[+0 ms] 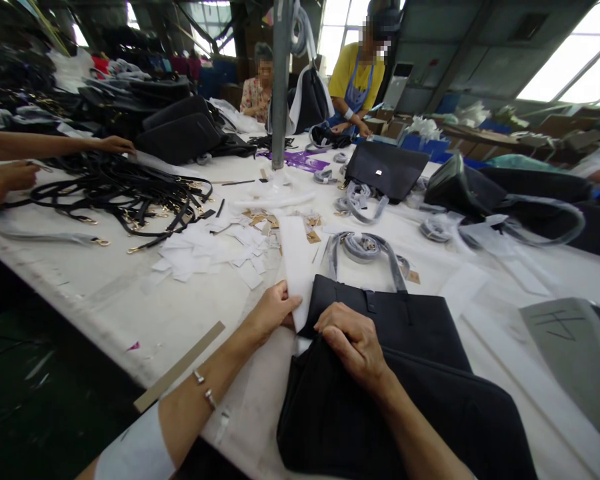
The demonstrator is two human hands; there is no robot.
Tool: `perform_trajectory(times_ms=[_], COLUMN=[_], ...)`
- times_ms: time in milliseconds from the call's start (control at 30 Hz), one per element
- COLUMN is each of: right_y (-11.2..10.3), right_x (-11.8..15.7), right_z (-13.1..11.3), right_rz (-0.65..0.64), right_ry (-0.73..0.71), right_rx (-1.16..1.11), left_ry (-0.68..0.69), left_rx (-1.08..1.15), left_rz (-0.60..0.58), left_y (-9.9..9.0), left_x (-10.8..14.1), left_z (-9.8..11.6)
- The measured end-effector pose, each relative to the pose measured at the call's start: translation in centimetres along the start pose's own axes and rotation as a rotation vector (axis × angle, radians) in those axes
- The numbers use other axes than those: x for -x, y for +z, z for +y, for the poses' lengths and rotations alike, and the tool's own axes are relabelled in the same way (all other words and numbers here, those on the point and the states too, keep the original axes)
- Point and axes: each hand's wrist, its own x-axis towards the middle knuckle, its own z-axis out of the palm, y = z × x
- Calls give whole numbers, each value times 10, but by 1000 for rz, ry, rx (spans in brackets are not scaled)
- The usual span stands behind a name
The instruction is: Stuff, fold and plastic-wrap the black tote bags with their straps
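Note:
My left hand point(275, 305) pinches the lower end of a white strip point(295, 257), whose far end reaches up over the table. Just right of it, my right hand point(353, 340) has its fingers curled over the edge of a black bag point(405, 413) at the table's front edge. A second black bag point(430, 323) lies flat behind that one, its wrapped grey handles point(393, 263) pointing away from me. The strip's lower end touches the left corner of this second bag.
A co-worker's hands point(115, 145) are at a pile of black straps point(115, 187) on the left. White paper pieces point(190, 253) lie mid-table. More black bags point(385, 167) stand behind, near a metal post point(279, 87). A grey object point(570, 353) sits at right.

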Motion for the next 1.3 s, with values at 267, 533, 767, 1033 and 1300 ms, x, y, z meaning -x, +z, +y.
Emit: perform_trajectory(times_ms=[267,533,767,1033,1300], right_y=[0,1,1,4,4], right_x=[-1,0,0,1,1], right_z=[-1,1,6,9,8], right_rz=[8,8,36,52,59], right_ry=[9,14,10,10,8], right_rx=[3,-2,41,91,103], left_ry=[241,180,-92,-122,-110], left_rx=[-227,-662,-586,-580,-755], left_rz=[147,247,-265,-482,-250], left_y=[9,11,-1,-22,-17], left_x=[-3,-17,-9,4,-7], left_z=[-2,11,19,34,20])
